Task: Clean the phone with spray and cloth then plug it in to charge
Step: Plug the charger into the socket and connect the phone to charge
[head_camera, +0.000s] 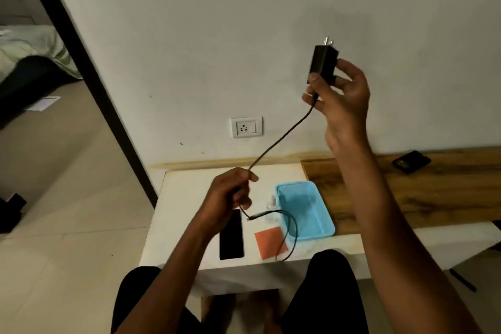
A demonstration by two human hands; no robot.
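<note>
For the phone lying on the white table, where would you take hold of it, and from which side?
Grip the phone across its two long edges, from above. It lies flat, its near short end at the table edge, clear of the orange cloth. The left hand, holding the cable, hovers over its far end.

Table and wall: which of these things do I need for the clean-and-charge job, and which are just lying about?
For the job:
phone
cloth
charger, held in the right hand
cable, held in the left hand
socket

Lying about:
blue basket
dark phone case on the plank
paper on the floor
</note>
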